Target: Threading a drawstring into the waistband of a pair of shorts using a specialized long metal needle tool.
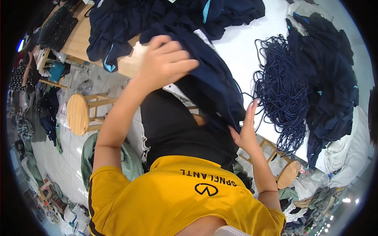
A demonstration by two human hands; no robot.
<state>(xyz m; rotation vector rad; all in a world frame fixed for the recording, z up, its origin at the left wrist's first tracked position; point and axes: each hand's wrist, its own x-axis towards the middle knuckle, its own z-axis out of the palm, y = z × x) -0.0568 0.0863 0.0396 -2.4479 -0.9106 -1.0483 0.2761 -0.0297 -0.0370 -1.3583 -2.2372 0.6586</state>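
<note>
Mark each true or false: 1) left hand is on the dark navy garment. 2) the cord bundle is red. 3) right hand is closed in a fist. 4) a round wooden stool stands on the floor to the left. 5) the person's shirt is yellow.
1) True. The left hand grips the navy garment near the table edge.
2) False. The cord bundle is dark blue and lies on the white table.
3) False. The right hand is open, fingers straight, against the garment's lower edge.
4) True. The wooden stool stands on the floor at left.
5) True. The shirt is yellow.
</note>
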